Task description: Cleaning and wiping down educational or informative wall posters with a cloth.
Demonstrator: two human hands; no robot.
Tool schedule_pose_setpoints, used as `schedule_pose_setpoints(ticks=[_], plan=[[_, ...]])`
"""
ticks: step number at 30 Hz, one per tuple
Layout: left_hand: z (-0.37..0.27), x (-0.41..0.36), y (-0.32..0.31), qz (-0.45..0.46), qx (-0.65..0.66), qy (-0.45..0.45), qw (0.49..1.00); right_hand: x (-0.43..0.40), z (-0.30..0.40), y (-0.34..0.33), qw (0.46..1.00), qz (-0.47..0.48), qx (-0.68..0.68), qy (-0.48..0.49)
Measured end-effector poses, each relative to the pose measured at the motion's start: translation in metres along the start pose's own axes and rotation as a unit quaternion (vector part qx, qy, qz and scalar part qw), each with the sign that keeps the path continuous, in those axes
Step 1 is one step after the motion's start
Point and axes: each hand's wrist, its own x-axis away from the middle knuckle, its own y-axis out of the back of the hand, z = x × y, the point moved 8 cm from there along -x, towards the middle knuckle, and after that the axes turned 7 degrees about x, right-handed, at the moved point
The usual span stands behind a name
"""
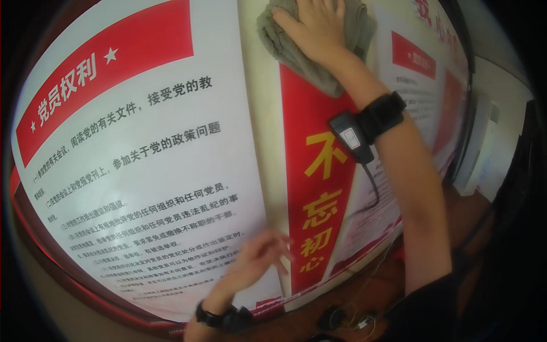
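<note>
My right hand (320,30) lies spread on a folded grey-green cloth (282,38), pressing it against the upper part of a printed wall display. Below the cloth runs a red vertical banner (299,179) with large yellow characters. My left hand (260,254), slightly blurred, is at the lower middle in front of the display, fingers apart and bent, holding nothing. To its left spreads a white printed panel (141,171) with a red heading strip (107,72). A black strap with a small device (352,137) is on my right wrist; another black strap (209,316) is on my left.
A dark red frame edge (64,273) borders the display at the lower left. More printed panels (410,85) continue on the right, beside a pale upright object (478,145). Thin cables and a small white plug (365,321) lie near the bottom, over a brown surface.
</note>
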Motion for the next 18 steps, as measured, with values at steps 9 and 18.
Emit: schedule_pose_setpoints(ticks=[9, 18], plan=[[-0.283, -0.002, -0.002, -0.358, -0.483, -0.462, 0.652, 0.154, 0.06, 0.014, 0.974, 0.178, -0.101, 0.098], [-0.306, -0.049, -0.007, -0.37, -0.705, -0.53, 0.292, 0.113, 0.044, 0.01, 0.962, 0.207, -0.115, 0.135]])
